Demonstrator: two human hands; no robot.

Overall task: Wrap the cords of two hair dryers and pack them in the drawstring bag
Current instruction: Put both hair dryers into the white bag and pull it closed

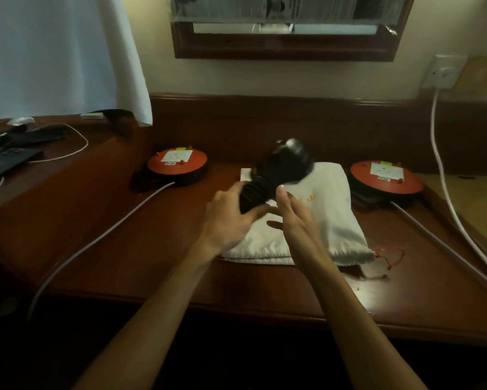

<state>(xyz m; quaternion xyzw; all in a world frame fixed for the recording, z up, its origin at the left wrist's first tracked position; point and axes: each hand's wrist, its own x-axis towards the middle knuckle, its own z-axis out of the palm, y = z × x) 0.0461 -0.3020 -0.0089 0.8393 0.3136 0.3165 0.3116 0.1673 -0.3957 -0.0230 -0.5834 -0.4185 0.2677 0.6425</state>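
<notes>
While a dark wooden worktop (124, 249) is filling most of the view, a white drawstring bag (329, 220) is lying flat at its centre, its mouth and red drawstring (391, 257) pointing toward 4 o'clock. Two orange-topped cable reels are sitting at the back: one reel (177, 164) at 10 o'clock from the bag, the other reel (386, 178) at 2 o'clock, each trailing a grey cable toward the front edge. Above the bag, a black hair dryer (279, 170) is being held with its head tilting toward 1 o'clock and its cord wound in tight turns around the handle; motion is blurring it. The left hand (231, 218) is gripping the wrapped handle from 9 o'clock, fingers curling round it. The right hand (293, 218) is hanging just beside the handle at 3 o'clock, fingers straight and spread; whether they are touching it I cannot tell. At 2 o'clock on the wall, a white plug (445, 71) is sitting in a socket.
</notes>
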